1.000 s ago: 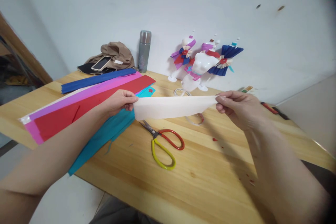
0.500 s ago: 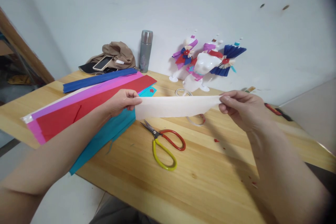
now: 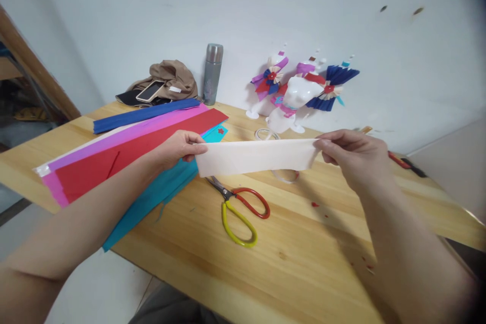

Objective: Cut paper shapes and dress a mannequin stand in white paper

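A long strip of white crepe paper point(image 3: 254, 156) is stretched level in the air above the wooden table point(image 3: 304, 243). My left hand point(image 3: 178, 147) pinches its left end, fingers closed on the paper. My right hand point(image 3: 353, 157) pinches the right end the same way. Below the strip lie scissors point(image 3: 237, 205) with one red and one yellow handle, blades toward the left hand.
Red point(image 3: 125, 157), pink, purple, blue point(image 3: 144, 114) and teal point(image 3: 159, 192) paper sheets lie at the left. A tape roll point(image 3: 266, 134), white figurines with paper fans point(image 3: 299, 93), a steel flask point(image 3: 211, 73), and a brown cloth with a phone point(image 3: 150, 90) sit at the back.
The strip has turned to show more of its face, and both hands hold it as before. The view has shifted slightly.
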Motion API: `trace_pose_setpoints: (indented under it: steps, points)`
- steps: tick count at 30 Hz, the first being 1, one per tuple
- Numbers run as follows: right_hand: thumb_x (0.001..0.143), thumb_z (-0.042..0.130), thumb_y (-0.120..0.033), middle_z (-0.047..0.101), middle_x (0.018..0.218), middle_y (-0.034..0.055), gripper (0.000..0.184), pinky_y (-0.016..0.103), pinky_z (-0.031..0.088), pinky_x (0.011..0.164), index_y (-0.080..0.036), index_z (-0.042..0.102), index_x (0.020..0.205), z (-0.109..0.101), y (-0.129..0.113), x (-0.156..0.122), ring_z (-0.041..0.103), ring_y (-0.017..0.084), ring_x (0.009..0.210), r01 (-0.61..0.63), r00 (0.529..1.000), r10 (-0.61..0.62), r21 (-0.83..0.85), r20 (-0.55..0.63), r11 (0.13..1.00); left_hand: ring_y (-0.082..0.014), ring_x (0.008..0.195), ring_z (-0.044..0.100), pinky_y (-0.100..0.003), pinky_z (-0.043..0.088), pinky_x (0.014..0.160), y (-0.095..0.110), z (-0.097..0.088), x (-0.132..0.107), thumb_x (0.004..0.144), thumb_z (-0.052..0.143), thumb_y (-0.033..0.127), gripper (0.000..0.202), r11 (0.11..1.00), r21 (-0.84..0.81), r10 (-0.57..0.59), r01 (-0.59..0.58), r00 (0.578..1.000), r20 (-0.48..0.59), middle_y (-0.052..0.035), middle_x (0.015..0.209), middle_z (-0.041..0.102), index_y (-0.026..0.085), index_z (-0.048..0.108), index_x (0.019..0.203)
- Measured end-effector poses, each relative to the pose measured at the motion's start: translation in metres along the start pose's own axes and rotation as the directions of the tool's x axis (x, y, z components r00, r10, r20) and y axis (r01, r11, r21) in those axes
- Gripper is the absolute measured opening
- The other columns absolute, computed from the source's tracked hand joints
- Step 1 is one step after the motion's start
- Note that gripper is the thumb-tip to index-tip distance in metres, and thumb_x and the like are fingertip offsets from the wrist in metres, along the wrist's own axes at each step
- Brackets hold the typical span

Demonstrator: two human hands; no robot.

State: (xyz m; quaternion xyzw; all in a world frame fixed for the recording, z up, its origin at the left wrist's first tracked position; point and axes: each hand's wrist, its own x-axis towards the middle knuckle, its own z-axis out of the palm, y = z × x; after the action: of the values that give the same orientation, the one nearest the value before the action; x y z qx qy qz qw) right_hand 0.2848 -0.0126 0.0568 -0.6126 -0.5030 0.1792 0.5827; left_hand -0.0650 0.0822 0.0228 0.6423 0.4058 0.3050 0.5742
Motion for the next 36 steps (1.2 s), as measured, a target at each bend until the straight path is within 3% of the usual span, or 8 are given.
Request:
trace_pose_setpoints:
  steps: [6,10,15,19,24,30,33,36]
  points:
    - [0.060,0.082,-0.034,0.056,0.048,-0.0035,0.015,0.025,0.030,0.046,-0.021,0.076,0.065,-0.002,0.003,0.001,0.040,0.009,0.047,0.031,0.999,-0.029,-0.069,0.038,0.997,-0.0058,0.037,0.036,-0.019,0.023,0.041,0.007,0.004,-0.006,0.073,0.073,0.022,0.009,0.991,0.121,-0.046,0.053,0.997,-0.054,0.0055,0.040,0.047,0.013,0.074,0.074]
    - [0.063,0.083,-0.034,0.057,0.049,-0.0036,0.014,0.025,0.030,0.047,-0.022,0.076,0.066,-0.005,0.006,0.002,0.040,0.008,0.048,0.046,0.997,-0.042,-0.072,0.060,0.996,-0.0066,0.033,0.035,-0.019,0.024,0.039,0.012,0.008,-0.009,0.079,0.066,0.015,0.013,0.965,0.240,-0.088,0.109,0.991,-0.097,0.0067,0.036,0.044,0.011,0.078,0.082]
    - [0.063,0.084,-0.030,0.056,0.046,-0.0036,0.013,0.023,0.031,0.043,-0.021,0.076,0.066,-0.007,0.006,0.001,0.041,0.008,0.044,0.037,0.996,-0.036,-0.011,0.081,0.999,-0.0099,0.040,0.052,-0.019,0.040,0.045,0.008,0.008,-0.006,0.075,0.064,0.012,0.012,0.975,0.215,-0.035,0.052,0.996,-0.084,0.0015,0.045,0.060,0.012,0.075,0.080]
    - [0.062,0.084,-0.029,0.059,0.044,-0.0023,0.014,0.021,0.034,0.038,-0.020,0.075,0.067,-0.004,0.001,0.000,0.045,0.008,0.038,0.025,0.998,-0.028,0.055,0.059,0.998,-0.0111,0.053,0.060,-0.020,0.048,0.054,0.006,0.006,-0.004,0.069,0.071,0.022,0.009,0.988,0.150,0.049,-0.034,0.994,-0.093,-0.0018,0.056,0.068,0.014,0.066,0.070]
    - [0.063,0.082,-0.028,0.067,0.047,0.0019,0.012,0.023,0.046,0.040,-0.019,0.074,0.066,0.000,-0.016,-0.005,0.057,0.013,0.040,0.075,0.996,-0.078,0.102,0.029,0.992,-0.0080,0.047,0.045,-0.019,0.033,0.047,0.012,0.007,-0.008,0.062,0.078,0.044,0.033,0.971,0.193,0.172,-0.144,0.976,-0.136,0.0035,0.049,0.055,0.017,0.057,0.063]
    - [0.066,0.080,-0.023,0.070,0.052,0.0000,0.007,0.027,0.056,0.048,-0.021,0.074,0.068,0.002,-0.037,-0.014,0.066,0.016,0.046,0.229,0.967,-0.209,0.144,-0.143,0.963,-0.0102,0.054,0.044,-0.022,0.032,0.052,0.044,-0.007,-0.003,0.069,0.071,0.048,0.033,0.887,0.366,0.369,-0.281,0.908,-0.198,0.0025,0.056,0.053,0.017,0.059,0.064]
    - [0.070,0.080,-0.019,0.070,0.053,-0.0010,0.006,0.027,0.056,0.048,-0.021,0.074,0.069,0.003,-0.038,-0.014,0.066,0.016,0.046,0.288,0.944,-0.255,0.148,-0.211,0.946,-0.0104,0.054,0.041,-0.023,0.030,0.052,0.069,-0.016,0.011,0.068,0.070,0.047,0.032,0.840,0.428,0.448,-0.333,0.871,-0.201,0.0035,0.054,0.049,0.017,0.058,0.063]
    - [0.073,0.079,-0.019,0.067,0.052,-0.0032,0.006,0.026,0.052,0.047,-0.021,0.074,0.072,0.004,-0.034,-0.009,0.061,0.013,0.045,0.309,0.933,-0.263,0.167,-0.247,0.936,-0.0115,0.059,0.045,-0.024,0.032,0.056,0.089,-0.019,0.030,0.070,0.070,0.043,0.028,0.790,0.477,0.523,-0.386,0.830,-0.195,0.0015,0.059,0.055,0.016,0.063,0.066]
